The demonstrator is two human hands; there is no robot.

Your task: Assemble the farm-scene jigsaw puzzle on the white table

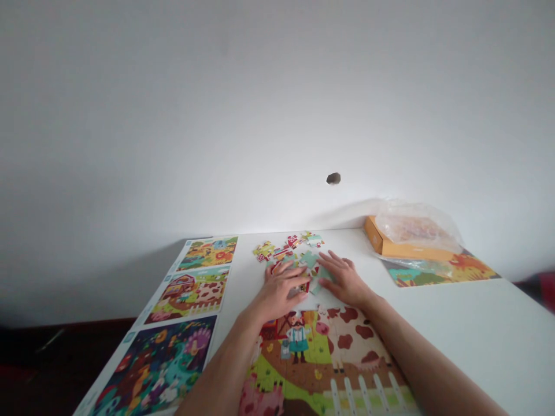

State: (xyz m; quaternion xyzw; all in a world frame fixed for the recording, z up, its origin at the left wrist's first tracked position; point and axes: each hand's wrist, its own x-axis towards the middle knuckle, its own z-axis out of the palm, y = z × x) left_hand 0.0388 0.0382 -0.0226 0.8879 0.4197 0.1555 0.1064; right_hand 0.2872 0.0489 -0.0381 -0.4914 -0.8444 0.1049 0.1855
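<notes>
Left hand (281,292) open, palm down, fingers spread over loose jigsaw pieces (288,251); right hand (342,280) open, flat, fingers beside pale green piece (323,276), neither gripping. Pieces lie just ahead of both hands, above assembled farm puzzle (316,358) showing farmer and spotted cow. Three picture sheets (188,294) line left side of white table (477,329); orange box (401,245), plastic bag (416,225) atop, sits far right on fourth sheet (437,273)

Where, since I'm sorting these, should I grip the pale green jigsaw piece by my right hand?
Pinch the opposite edges of the pale green jigsaw piece from above, coming from the right hand side. It is thin and lies flat, and the loose pieces crowd its far side.
</notes>
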